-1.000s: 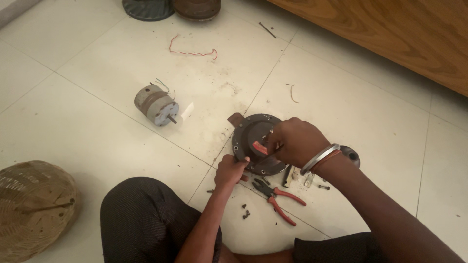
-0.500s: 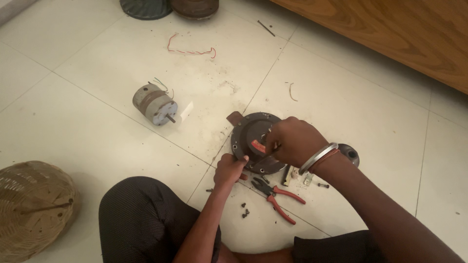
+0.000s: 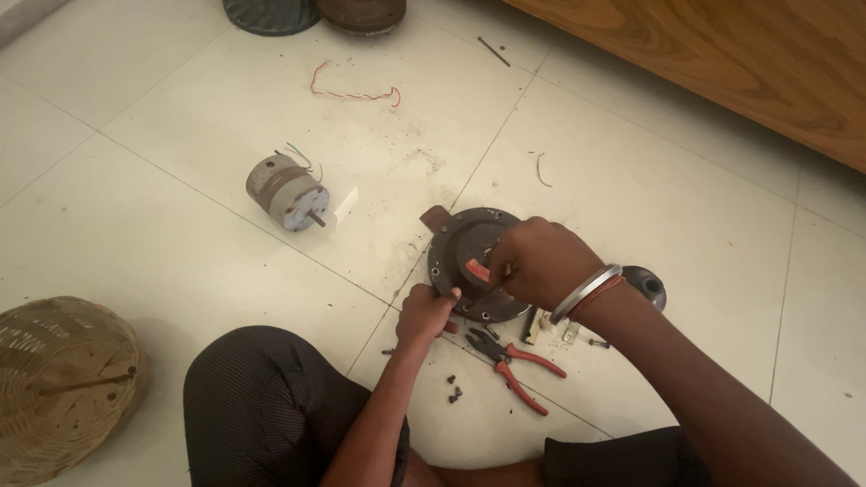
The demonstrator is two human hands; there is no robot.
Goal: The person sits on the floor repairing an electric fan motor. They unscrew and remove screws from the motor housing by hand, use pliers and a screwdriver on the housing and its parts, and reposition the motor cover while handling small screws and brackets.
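Dark metal motor cover (image 3: 460, 248) lies on the floor (image 3: 180, 207); left hand (image 3: 426, 314) grips its near rim, right hand (image 3: 538, 261) pinches a red-handled tool (image 3: 477, 269) inside; pliers (image 3: 511, 362) nearby.

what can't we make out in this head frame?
- Red-handled tool: its tip is hidden under the right hand.
- Round dark housing: its centre is covered by that hand.
- Left hand grip on the rim: fingertips hidden.
- Two dark round things: cut by the top edge.
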